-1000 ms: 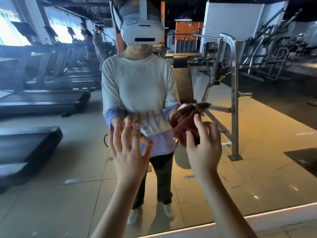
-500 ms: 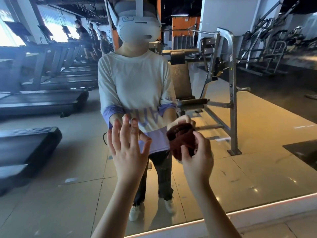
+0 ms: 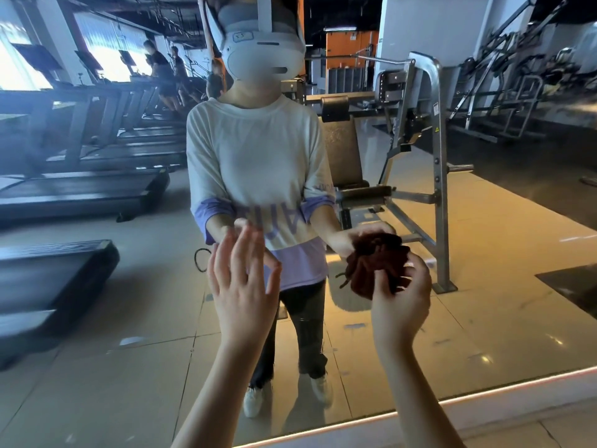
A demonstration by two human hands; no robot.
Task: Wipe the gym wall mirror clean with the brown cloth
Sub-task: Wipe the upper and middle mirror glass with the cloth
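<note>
Mirror [image 3: 500,302] fills the view. Far left in the reflection: treadmills [image 3: 80,192]. Left hand [image 3: 242,286] is up in front of the glass, centre-left, fingers straight and slightly apart, holding nothing; cannot tell if it touches the glass. Behind it is the reflected person [image 3: 255,156] in a white and purple shirt. Right of centre, right hand [image 3: 402,305] grips the cloth [image 3: 376,263], fingers curled round its lower part. Cloth is bunched, dark brown, up at the mirror just above the right hand; contact with glass unclear. Right in the reflection: metal rack [image 3: 437,176].
</note>
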